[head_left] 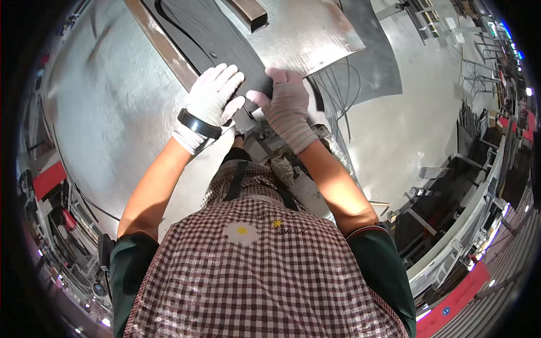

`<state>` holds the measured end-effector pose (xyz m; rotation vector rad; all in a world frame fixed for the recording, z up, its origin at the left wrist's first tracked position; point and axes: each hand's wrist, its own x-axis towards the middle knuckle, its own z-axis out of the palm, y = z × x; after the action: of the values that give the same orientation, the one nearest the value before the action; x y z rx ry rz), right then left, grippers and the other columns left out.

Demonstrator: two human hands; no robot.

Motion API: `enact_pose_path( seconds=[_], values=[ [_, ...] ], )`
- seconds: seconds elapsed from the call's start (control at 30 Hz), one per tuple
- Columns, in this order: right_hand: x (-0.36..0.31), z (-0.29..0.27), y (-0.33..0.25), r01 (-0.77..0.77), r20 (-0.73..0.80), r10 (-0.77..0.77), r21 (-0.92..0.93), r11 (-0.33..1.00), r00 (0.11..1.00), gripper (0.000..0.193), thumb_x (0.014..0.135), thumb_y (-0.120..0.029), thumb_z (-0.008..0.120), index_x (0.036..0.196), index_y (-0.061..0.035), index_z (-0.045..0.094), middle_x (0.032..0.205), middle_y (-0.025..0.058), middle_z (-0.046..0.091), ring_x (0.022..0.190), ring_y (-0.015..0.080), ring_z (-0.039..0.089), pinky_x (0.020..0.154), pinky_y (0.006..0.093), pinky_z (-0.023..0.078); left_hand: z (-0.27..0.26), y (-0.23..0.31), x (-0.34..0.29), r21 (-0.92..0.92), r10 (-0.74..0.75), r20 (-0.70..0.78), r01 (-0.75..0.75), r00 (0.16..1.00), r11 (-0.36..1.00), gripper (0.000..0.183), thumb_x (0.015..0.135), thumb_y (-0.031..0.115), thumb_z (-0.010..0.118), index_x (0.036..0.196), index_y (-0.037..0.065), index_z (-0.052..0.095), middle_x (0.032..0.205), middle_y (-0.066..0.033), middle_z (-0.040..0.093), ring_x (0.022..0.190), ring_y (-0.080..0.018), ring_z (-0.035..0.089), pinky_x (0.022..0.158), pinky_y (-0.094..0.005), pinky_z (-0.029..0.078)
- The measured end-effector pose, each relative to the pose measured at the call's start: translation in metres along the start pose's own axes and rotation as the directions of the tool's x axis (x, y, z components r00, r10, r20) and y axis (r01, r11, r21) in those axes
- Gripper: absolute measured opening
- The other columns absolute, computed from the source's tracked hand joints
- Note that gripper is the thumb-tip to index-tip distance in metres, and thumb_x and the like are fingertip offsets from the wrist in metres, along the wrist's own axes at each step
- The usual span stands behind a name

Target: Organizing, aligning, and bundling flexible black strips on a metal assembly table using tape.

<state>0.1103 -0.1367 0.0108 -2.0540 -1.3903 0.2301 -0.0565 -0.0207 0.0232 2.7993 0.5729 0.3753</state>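
Note:
A long dark grey strip (194,34) with fine lines along its length runs away from me, between a brown metal edge bar (163,42) and a shiny metal plate (315,39). My left hand (209,98), in a pale striped glove with a black band at the wrist, lies on the strip's near left side with its fingers stretched out. On the right, my right hand (288,104), gloved alike, rests at the strip's near right edge. Its thumb points left, apart from the fingers, whose tips touch the plate's corner area. Both palms are hidden.
A brown square metal tube (249,14) lies on the plate. Thin dark wires (344,84) hang beside its right corner, over a grey sheet (377,62). Broad metal surface (107,112) spreads to the left. Metal racks (476,73) and a red barrier (453,298) stand at right.

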Motion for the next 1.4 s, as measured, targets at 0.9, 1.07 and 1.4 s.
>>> enact_pose_path(
  seconds=[0.9,1.07,1.4],
  values=[
    [-0.024,0.008,0.018,0.003,-0.159,0.044,0.288,0.958,0.986,0.043,0.073,-0.02,0.078,0.11,-0.0137,0.058,0.106,0.0108,0.063,0.1,0.0339,0.058,0.086,0.046,0.047,-0.006,0.005,0.018,0.267,0.084,0.119,-0.113,0.989,0.957,0.058,0.089,0.033,0.056,0.141,0.011,0.047,0.151,-0.0107,0.041,0.14,-0.0306,0.036,0.116,-0.0465,0.025],
    [-0.036,0.01,0.022,0.018,-0.18,0.055,0.382,0.924,0.982,0.049,0.073,-0.021,0.079,0.117,-0.0116,0.059,0.11,0.0122,0.064,0.103,0.0339,0.059,0.092,0.0446,0.047,-0.004,-0.008,0.022,0.187,0.177,0.298,-0.239,0.938,0.953,0.059,0.091,0.032,0.055,0.144,0.009,0.043,0.152,-0.0135,0.038,0.142,-0.0334,0.033,0.117,-0.047,0.024],
    [-0.03,-0.001,0.041,0.012,-0.049,0.008,0.403,0.915,0.999,0.044,0.076,-0.022,0.079,0.115,-0.0071,0.064,0.107,0.014,0.067,0.096,0.0295,0.065,0.086,0.0371,0.052,-0.005,-0.02,0.031,0.144,0.277,0.333,-0.339,0.901,0.93,0.061,0.091,0.036,0.055,0.144,0.008,0.044,0.152,-0.0133,0.039,0.142,-0.034,0.033,0.117,-0.0472,0.024]
  ],
)
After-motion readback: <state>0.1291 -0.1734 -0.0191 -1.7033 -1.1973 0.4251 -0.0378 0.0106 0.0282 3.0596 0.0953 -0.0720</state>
